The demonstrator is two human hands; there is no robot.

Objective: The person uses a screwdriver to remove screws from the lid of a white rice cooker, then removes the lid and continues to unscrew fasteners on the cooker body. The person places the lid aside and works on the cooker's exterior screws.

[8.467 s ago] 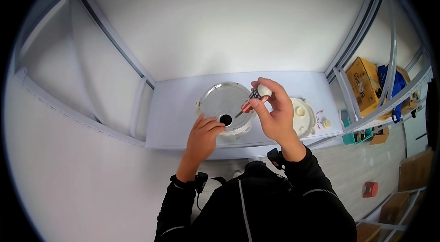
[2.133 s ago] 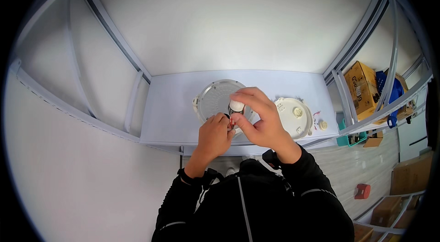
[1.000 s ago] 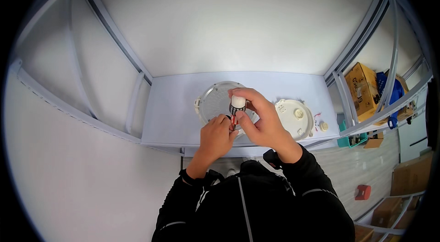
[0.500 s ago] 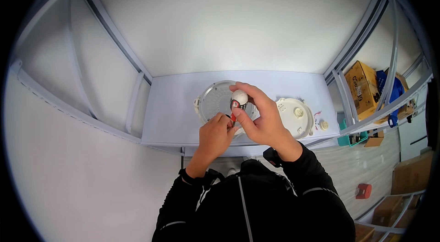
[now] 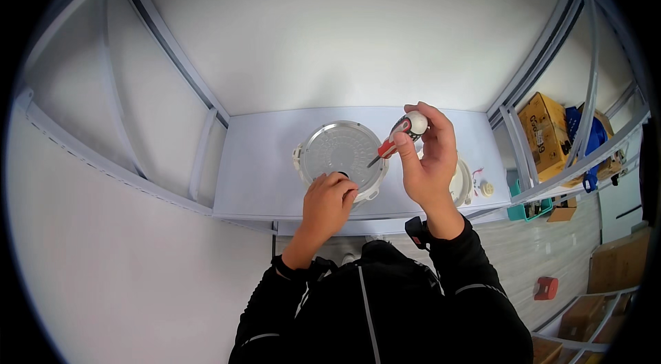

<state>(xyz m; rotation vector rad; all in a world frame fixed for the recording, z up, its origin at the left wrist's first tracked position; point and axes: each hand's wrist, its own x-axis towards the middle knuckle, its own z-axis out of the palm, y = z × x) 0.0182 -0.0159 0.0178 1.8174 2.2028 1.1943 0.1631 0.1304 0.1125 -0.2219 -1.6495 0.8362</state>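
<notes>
A round lid (image 5: pixel 339 146) with a dimpled metal face and a cream plastic rim lies on the white table. My left hand (image 5: pixel 326 204) rests over its near edge, fingers curled and pressed together; a small black piece (image 5: pixel 343 174) shows at the fingertips, and what else they pinch is hidden. Held up to the right of the lid, a screwdriver (image 5: pixel 398 138) with a red, black and white handle sits in my right hand (image 5: pixel 432 161). Its dark shaft slants down to the left, the tip above the lid's right rim.
Partly behind my right hand lies a cream round cover (image 5: pixel 460 185). Beside it are small red wires (image 5: pixel 477 174) and a cream round cap (image 5: pixel 487 188). Metal frame posts flank the table (image 5: pixel 265 130). A cardboard box (image 5: pixel 544 133) and a teal bin (image 5: pixel 521 208) stand off to the right.
My right hand has moved right, lifting the screwdriver away from my left fingers and tilting it. More of the lid shows now. My left hand stays almost in place.
</notes>
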